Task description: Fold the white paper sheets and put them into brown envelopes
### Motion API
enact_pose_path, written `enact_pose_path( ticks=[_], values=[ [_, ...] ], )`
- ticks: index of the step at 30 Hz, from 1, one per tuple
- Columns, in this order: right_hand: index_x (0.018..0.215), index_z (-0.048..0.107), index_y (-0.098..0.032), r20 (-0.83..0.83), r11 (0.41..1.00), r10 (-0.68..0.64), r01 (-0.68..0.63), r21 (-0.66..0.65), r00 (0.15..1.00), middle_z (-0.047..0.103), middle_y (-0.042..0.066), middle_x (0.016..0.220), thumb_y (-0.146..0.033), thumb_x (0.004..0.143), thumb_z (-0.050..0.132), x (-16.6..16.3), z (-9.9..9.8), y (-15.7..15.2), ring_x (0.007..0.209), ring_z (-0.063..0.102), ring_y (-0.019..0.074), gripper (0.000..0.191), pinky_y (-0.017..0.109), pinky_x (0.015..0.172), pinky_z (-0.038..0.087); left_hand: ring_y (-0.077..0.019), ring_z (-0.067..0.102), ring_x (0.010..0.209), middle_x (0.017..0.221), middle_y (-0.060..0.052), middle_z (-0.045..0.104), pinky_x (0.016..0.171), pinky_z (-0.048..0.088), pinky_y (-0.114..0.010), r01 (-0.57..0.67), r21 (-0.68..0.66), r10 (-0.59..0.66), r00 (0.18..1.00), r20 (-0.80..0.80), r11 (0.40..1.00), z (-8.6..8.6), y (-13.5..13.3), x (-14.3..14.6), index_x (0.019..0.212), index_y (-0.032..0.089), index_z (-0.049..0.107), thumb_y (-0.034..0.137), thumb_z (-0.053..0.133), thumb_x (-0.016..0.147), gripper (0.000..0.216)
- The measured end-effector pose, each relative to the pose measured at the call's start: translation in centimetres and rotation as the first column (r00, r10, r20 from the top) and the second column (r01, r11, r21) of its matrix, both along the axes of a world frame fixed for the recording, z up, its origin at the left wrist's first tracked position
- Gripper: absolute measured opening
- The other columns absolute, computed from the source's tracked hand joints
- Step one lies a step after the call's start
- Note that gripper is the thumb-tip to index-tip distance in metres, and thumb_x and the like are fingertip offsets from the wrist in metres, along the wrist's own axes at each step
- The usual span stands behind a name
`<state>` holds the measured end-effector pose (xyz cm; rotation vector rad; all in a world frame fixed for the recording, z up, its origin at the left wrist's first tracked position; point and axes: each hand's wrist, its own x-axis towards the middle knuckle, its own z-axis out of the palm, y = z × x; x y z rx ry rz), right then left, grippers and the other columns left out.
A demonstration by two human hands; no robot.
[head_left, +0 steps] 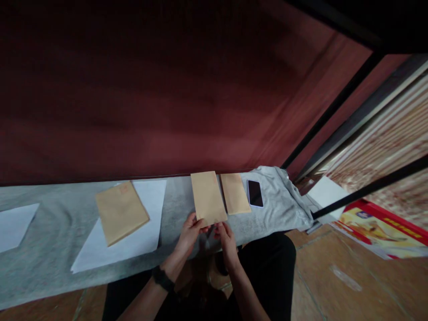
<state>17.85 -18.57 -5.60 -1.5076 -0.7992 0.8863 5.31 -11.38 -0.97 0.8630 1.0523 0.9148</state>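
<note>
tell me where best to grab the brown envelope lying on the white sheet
The brown envelope lies flat and skewed on the white sheet, so probably pinch its near corner from the person's side: it points forward, nearest the left hand, now holding the middle envelope.

I have both forearms stretched forward and angled toward each other, my left hand and right hand nearly meeting, palms turned inward, fingers curled with thumbs pressed against them in a pinch.
</note>
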Motion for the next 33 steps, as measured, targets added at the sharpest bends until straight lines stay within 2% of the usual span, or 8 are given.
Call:
enact_pose_path(
  ticks=[6, 15, 19, 21, 23, 27, 30, 33],
  values=[
    [0.073, 0.062, -0.023, -0.216, 0.996, -0.085, 0.076, -0.049, 0.973, 0.068, 0.004, 0.063, -0.070, 0.076, 0.060, 0.8, 0.2, 1.4, 0.056, 0.065, 0.0213, 0.047, 0.033, 0.055, 0.055, -0.0157, 0.070, 0.065, 0.082, -0.002, 0.076, 0.058, 0.056, -0.026, 0.050, -0.004, -0.050, 0.999, -0.006, 0.999, -0.5, -0.6, 2.7, 0.097, 0.019, 0.063, 0.032, 0.075, 0.065, 0.036],
    [0.073, 0.066, -0.020, -0.270, 0.975, 0.013, -0.072, -0.211, 0.963, 0.068, 0.004, 0.061, -0.069, 0.077, 0.063, 1.1, 1.1, 1.4, 0.048, 0.061, 0.0182, 0.049, 0.031, 0.047, 0.052, -0.0114, 0.059, 0.046, 0.067, 0.003, 0.070, 0.043, 0.044, -0.021, 0.002, 0.018, 0.001, 0.988, -0.157, 1.000, -1.6, 1.3, 0.6, 0.088, 0.019, 0.062, 0.027, 0.073, 0.061, 0.031],
    [0.085, 0.070, -0.020, 0.054, 0.993, 0.055, -0.049, -0.107, 0.997, 0.073, 0.007, 0.076, -0.058, 0.090, 0.052, 0.6, 1.9, 0.7, 0.064, 0.067, 0.0213, 0.042, 0.033, 0.060, 0.055, -0.0109, 0.056, 0.041, 0.061, 0.005, 0.067, 0.040, 0.041, -0.020, -0.007, 0.023, 0.012, 0.973, -0.231, 1.000, -2.5, 1.9, -0.7, 0.091, 0.020, 0.060, 0.027, 0.073, 0.061, 0.034],
    [0.092, 0.071, -0.020, 0.278, 0.999, 0.033, -0.035, 0.000, 0.960, 0.075, 0.009, 0.090, -0.049, 0.092, 0.050, 0.2, 2.3, 0.4, 0.082, 0.070, 0.0233, 0.036, 0.034, 0.075, 0.056, -0.0108, 0.056, 0.040, 0.060, 0.006, 0.066, 0.040, 0.041, -0.020, -0.003, 0.034, 0.011, 0.973, -0.232, 0.999, -2.8, 1.8, -0.9, 0.093, 0.020, 0.059, 0.028, 0.075, 0.060, 0.037],
    [0.092, 0.071, -0.021, 0.362, 0.999, 0.040, -0.048, 0.014, 0.931, 0.075, 0.009, 0.090, -0.045, 0.094, 0.049, -0.2, 2.5, 0.2, 0.084, 0.069, 0.0228, 0.034, 0.033, 0.079, 0.054, -0.0109, 0.057, 0.041, 0.062, 0.006, 0.066, 0.041, 0.043, -0.020, -0.016, 0.037, 0.023, 0.981, -0.194, 0.999, -2.9, 1.7, -0.9, 0.094, 0.020, 0.058, 0.031, 0.076, 0.060, 0.040],
    [0.079, 0.069, -0.021, 0.110, 0.989, 0.099, -0.085, -0.119, 0.989, 0.070, 0.004, 0.070, -0.060, 0.092, 0.050, -0.6, 2.2, 0.1, 0.058, 0.062, 0.0178, 0.045, 0.028, 0.056, 0.049, -0.0127, 0.063, 0.050, 0.066, 0.004, 0.069, 0.049, 0.048, -0.022, -0.037, 0.054, 0.041, 0.996, -0.075, 0.998, -2.3, 1.1, -0.6, 0.094, 0.020, 0.057, 0.038, 0.078, 0.064, 0.040],
    [0.086, 0.071, -0.019, -0.178, 0.989, 0.038, -0.063, -0.136, 0.983, 0.074, 0.005, 0.079, -0.070, 0.078, 0.065, -0.4, 2.1, 0.6, 0.060, 0.064, 0.0173, 0.052, 0.027, 0.051, 0.050, -0.0122, 0.063, 0.052, 0.070, 0.003, 0.070, 0.051, 0.049, -0.022, -0.035, 0.092, 0.041, 0.997, -0.061, 0.995, -1.7, 0.6, 0.1, 0.093, 0.021, 0.055, 0.036, 0.076, 0.069, 0.035],
    [0.079, 0.069, -0.019, -0.359, 0.988, -0.036, -0.020, -0.151, 0.933, 0.075, 0.006, 0.077, -0.068, 0.067, 0.076, -0.2, 2.3, 1.4, 0.063, 0.068, 0.0185, 0.051, 0.027, 0.054, 0.053, -0.0125, 0.063, 0.053, 0.071, 0.004, 0.068, 0.052, 0.050, -0.023, 0.005, 0.145, 0.010, 0.995, -0.100, 0.989, -1.4, 0.1, 1.0, 0.094, 0.021, 0.055, 0.032, 0.069, 0.076, 0.025]
  ],
)
